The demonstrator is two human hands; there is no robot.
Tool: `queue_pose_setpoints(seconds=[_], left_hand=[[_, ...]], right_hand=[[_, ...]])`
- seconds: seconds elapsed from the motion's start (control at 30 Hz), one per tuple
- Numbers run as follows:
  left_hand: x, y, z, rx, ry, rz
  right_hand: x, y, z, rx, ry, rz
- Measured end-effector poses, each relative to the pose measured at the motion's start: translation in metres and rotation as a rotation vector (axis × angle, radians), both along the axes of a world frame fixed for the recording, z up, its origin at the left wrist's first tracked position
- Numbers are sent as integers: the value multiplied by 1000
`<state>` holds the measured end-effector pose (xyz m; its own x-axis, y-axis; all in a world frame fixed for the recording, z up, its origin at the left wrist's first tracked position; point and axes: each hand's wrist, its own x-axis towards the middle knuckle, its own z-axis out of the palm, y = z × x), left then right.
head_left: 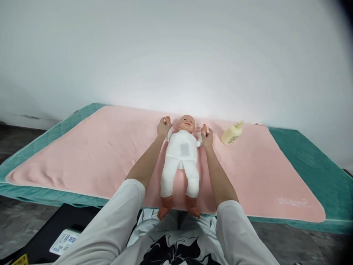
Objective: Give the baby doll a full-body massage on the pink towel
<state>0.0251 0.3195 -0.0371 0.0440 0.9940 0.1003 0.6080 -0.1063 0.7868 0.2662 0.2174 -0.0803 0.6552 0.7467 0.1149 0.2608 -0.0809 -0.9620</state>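
A baby doll (pixel 181 145) in a white top and white trousers lies on its back, its head toward the wall and its bare feet at the near edge. My left hand (pixel 163 129) is closed around the doll's wrist on the left of the view. On the other side, my right hand (pixel 207 139) grips the doll's other forearm at the white cuff, fingers partly curled. Both doll arms are bent up beside its head. To the right of my right hand, a pale yellow pump bottle (pixel 231 133) lies tilted on its side.
Under the doll spreads a pink mat (pixel 110 147) on a teal padded bed (pixel 306 158), which stands against a white wall (pixel 176 55). Below its near left edge is a black surface (pixel 52 224) with a white-and-green package (pixel 64 241) on it.
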Motion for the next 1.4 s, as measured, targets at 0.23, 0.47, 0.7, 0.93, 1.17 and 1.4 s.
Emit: queue_pose_setpoints(seconds=[0.23, 0.47, 0.7, 0.93, 1.17, 1.4], left_hand=[[-31, -38, 29, 263, -178, 170], [-69, -107, 24, 309, -119, 169], [-84, -168, -6, 138, -32, 157], [-81, -192, -25, -65, 244, 69], [-78, -195, -30, -22, 430, 18], [-78, -194, -28, -51, 417, 35]], right_hand=[[2, -39, 28, 172, 46, 27], [-18, -113, 34, 175, -6, -59], [-44, -166, 16, -14, -94, -100], [-55, -192, -18, -157, -304, -32], [-60, -194, -42, -201, -737, -44], [-61, -194, -45, -222, -763, -68]])
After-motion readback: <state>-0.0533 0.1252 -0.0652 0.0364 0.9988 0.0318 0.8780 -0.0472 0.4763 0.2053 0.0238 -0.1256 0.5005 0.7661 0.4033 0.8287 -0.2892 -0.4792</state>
